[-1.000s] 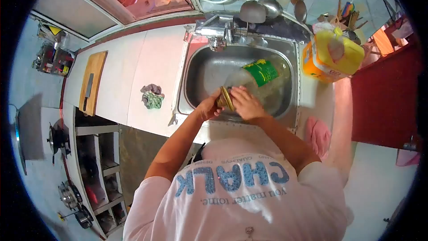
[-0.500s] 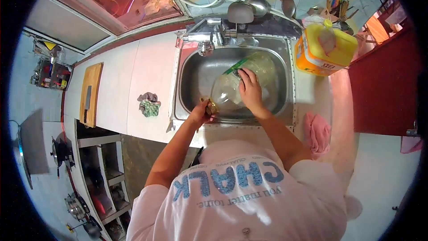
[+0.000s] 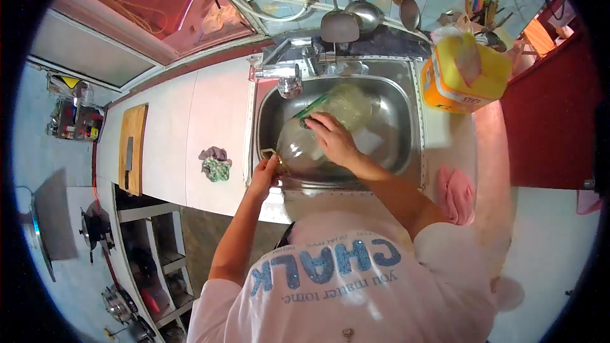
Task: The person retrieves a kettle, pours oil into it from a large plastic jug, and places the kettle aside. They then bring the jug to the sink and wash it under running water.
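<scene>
A large clear container (image 3: 293,143) with a green stripe across it lies tilted in the steel sink (image 3: 397,146). My left hand (image 3: 264,176) is closed around a gold-coloured metal fitting (image 3: 269,153) at the container's near left end. On the container's side, my right hand (image 3: 333,138) presses a small dark scouring pad (image 3: 307,122) beside the green stripe, its fingers bent over the pad. Most of the pad is hidden under those fingers. Above the sink's back edge is the chrome faucet (image 3: 289,79).
Left of the sink lie crumpled cloths (image 3: 216,166) and a cutting board (image 3: 133,127) with a knife (image 3: 129,155). A yellow-orange jug (image 3: 467,76) stands at the right, and a pink cloth (image 3: 455,195) hangs nearer me. Ladles and a spatula (image 3: 339,26) hang behind.
Both hands and the container have shifted left in the view. My right hand with the pad has moved along the green stripe toward the container's left side.
</scene>
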The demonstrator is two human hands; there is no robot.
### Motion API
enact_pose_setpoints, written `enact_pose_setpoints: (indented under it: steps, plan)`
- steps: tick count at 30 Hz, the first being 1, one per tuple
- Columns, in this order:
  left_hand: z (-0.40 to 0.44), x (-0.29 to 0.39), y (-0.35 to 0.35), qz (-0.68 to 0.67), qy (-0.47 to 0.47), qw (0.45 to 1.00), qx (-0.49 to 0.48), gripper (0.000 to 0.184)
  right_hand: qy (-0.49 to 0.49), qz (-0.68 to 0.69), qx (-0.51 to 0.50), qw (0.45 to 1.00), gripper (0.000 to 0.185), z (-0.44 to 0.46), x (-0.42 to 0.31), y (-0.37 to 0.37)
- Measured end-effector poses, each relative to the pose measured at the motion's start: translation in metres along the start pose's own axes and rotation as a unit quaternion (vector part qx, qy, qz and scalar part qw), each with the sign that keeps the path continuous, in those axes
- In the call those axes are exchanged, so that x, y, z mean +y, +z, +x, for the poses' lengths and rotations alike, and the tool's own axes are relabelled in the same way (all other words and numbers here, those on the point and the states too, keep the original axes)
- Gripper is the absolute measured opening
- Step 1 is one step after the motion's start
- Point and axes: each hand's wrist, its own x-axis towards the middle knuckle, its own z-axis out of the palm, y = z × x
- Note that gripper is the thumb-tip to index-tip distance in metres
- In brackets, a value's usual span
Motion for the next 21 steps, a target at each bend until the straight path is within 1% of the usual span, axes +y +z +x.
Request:
enact_pose_setpoints:
  steps: [1,2,4,5,6,7,9,10,11,12,13,14,16,17,19,21]
  plan:
    - [-0.001,0.002,-0.007,0.028,0.023,0.999,0.015,0.029,-0.122,-0.096,-0.008,0.988,0.034,0.003,-0.003,0.0]
    - [-0.004,0.005,-0.017,0.081,0.061,0.995,-0.009,0.028,-0.033,-0.128,0.03,0.991,0.033,0.01,0.021,-0.003]
    - [-0.012,0.014,-0.014,0.22,0.166,0.96,0.037,0.03,0.075,-0.172,0.071,0.98,0.033,0.032,0.065,-0.02]
    - [-0.015,0.015,-0.015,0.288,0.215,0.931,0.06,0.032,0.131,-0.192,0.089,0.969,0.033,0.036,0.075,-0.022]
    - [-0.013,0.013,-0.02,0.294,0.207,0.931,0.059,0.038,0.121,-0.195,0.074,0.971,0.03,0.04,0.073,-0.019]
    - [-0.013,0.013,-0.023,0.316,0.245,0.915,0.059,0.039,0.074,-0.152,0.026,0.985,0.029,0.044,0.062,-0.014]
    - [-0.014,0.013,-0.029,0.357,0.317,0.877,0.058,0.042,-0.018,-0.065,-0.071,0.995,0.026,0.043,0.044,-0.004]
    - [-0.021,0.019,-0.029,0.392,0.314,0.863,0.048,0.04,0.041,-0.05,-0.091,0.994,0.024,0.043,0.067,-0.001]
    - [-0.03,0.025,-0.028,0.41,0.306,0.857,0.054,0.04,0.146,-0.064,-0.085,0.984,0.024,0.045,0.093,-0.004]
    - [-0.04,0.036,-0.024,0.428,0.3,0.851,0.062,0.041,0.25,-0.104,-0.133,0.953,0.024,0.046,0.104,-0.018]
    - [-0.045,0.041,-0.024,0.446,0.294,0.843,0.07,0.042,0.35,-0.142,-0.179,0.909,0.024,0.047,0.11,-0.027]
    - [-0.047,0.039,-0.03,0.471,0.292,0.829,0.071,0.044,0.321,-0.126,-0.138,0.928,0.023,0.039,0.116,-0.021]
    - [-0.046,0.024,-0.042,0.418,0.273,0.863,0.076,0.045,0.261,-0.098,-0.05,0.959,0.023,0.019,0.126,-0.004]
    - [-0.043,0.016,-0.048,0.388,0.261,0.88,0.079,0.045,0.208,-0.091,-0.01,0.974,0.022,0.014,0.126,-0.002]
    - [-0.041,0.007,-0.054,0.411,0.272,0.867,0.081,0.043,0.101,-0.075,0.065,0.99,0.022,0.013,0.094,-0.005]
    - [-0.033,0.006,-0.053,0.421,0.297,0.854,0.068,0.042,0.008,-0.086,0.07,0.994,0.023,0.015,0.068,-0.004]
